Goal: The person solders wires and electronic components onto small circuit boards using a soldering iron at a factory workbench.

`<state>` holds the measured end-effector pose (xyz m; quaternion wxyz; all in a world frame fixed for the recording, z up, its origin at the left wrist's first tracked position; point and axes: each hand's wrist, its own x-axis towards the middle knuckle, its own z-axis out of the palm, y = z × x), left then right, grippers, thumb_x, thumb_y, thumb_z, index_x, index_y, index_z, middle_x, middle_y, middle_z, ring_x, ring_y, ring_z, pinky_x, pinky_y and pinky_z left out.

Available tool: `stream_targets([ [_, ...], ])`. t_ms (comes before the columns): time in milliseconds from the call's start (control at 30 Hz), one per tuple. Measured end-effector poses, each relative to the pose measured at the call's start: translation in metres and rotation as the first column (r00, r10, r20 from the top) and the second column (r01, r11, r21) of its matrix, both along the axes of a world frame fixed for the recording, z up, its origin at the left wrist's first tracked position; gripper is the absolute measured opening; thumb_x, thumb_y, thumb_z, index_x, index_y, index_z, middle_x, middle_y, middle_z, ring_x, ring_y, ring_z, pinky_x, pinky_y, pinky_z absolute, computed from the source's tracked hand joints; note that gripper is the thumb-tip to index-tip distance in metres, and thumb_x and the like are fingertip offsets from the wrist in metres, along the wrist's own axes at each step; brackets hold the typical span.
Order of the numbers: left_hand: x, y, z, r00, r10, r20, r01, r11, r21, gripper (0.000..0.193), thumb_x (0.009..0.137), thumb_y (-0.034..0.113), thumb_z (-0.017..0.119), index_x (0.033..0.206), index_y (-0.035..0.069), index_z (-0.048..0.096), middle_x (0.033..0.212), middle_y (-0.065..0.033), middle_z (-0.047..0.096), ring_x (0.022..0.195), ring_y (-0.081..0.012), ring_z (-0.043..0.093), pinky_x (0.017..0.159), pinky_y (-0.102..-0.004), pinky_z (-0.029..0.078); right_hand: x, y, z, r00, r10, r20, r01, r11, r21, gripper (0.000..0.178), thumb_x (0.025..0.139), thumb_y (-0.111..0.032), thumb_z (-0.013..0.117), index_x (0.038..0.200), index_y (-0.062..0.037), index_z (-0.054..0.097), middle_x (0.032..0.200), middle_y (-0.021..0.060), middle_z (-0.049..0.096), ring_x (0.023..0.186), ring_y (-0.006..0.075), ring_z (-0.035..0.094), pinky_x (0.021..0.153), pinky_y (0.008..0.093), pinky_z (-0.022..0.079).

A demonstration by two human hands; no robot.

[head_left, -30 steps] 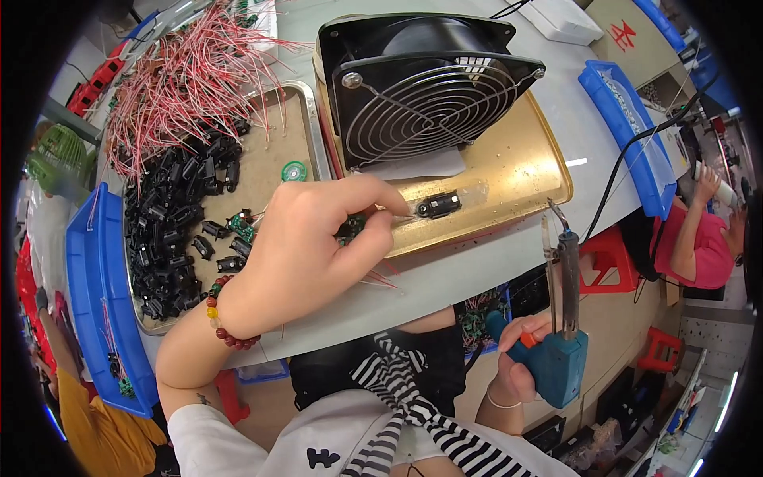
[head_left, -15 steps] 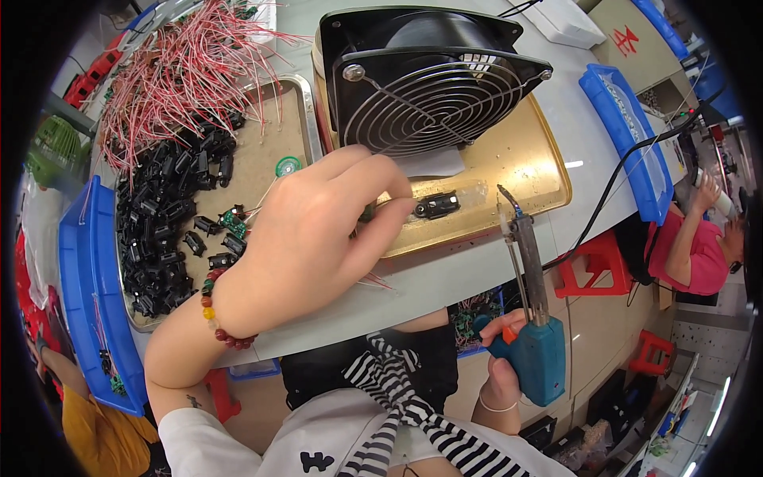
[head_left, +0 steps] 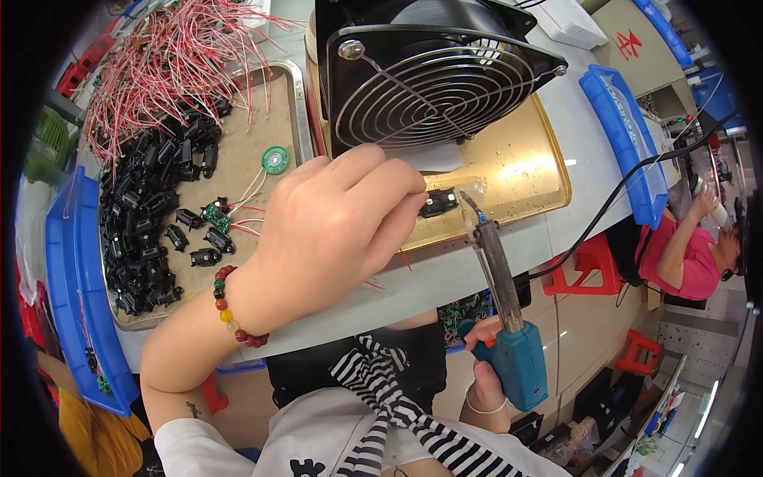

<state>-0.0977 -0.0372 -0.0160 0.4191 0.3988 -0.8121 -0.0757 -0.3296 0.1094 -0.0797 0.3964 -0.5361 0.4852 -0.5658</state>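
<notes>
Black plastic housing (head_left: 438, 203): located on the gold tray (head_left: 524, 179), toward its front edge; its left end is covered from view by the fingertips.
Left hand (head_left: 338, 211): positioned over the front left part of the gold tray, back of the hand uppermost; thumb and forefinger are pressed together at the housing's left end; whatever is pinched between them is hidden and cannot be told.
Right hand (head_left: 489, 381): fingers are wrapped around the handle of a teal soldering gun (head_left: 523, 362), in front of the table edge.
Barrel (head_left: 499, 278): tilted up and to the left; its tip is placed just beside the housing's right end; contact cannot be told.
Fan (head_left: 433, 111): stood behind the housing, fitted with a round wire grille.
Metal tray (head_left: 302, 111): set left of the gold tray; loaded with black housings (head_left: 147, 207), a green circuit board (head_left: 216, 215) and a green-rimmed disc (head_left: 275, 160).
Red and white wires (head_left: 183, 63): heaped at the far side of the metal tray.
Blue bins: one placed at the left (head_left: 79, 294), one at the right (head_left: 628, 143).
</notes>
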Motion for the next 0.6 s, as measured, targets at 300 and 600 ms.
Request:
stream_targets([
  [300,-0.001,0.0002,-0.0022,1.0,0.011,0.006,-0.011,1.0,0.003,0.009,0.072,0.003,0.068,0.079,0.005,0.064,0.065,-0.0058,0.054,0.052,-0.0191,0.05,0.045,-0.0287,0.038,-0.0054,0.0035,-0.0076,0.992,-0.009,-0.129,0.007,1.0,-0.017,0.037,0.073,-0.023,0.071,0.098,-0.0017,0.056,0.078,0.0091,0.063,0.068,0.0194,0.055,0.062,0.0296,0.043],
  [600,-0.0006,0.0001,-0.0037,1.0,0.002,-0.007,-0.003,1.0,-0.008,0.008,0.072,0.003,0.069,0.079,0.005,0.064,0.064,-0.0056,0.053,0.052,-0.0191,0.05,0.046,-0.0292,0.039,-0.0009,0.0023,-0.0037,0.993,-0.041,-0.111,0.041,0.999,-0.004,0.036,0.074,-0.028,0.07,0.094,-0.0009,0.057,0.077,0.0092,0.062,0.067,0.0203,0.055,0.062,0.0295,0.043],
])
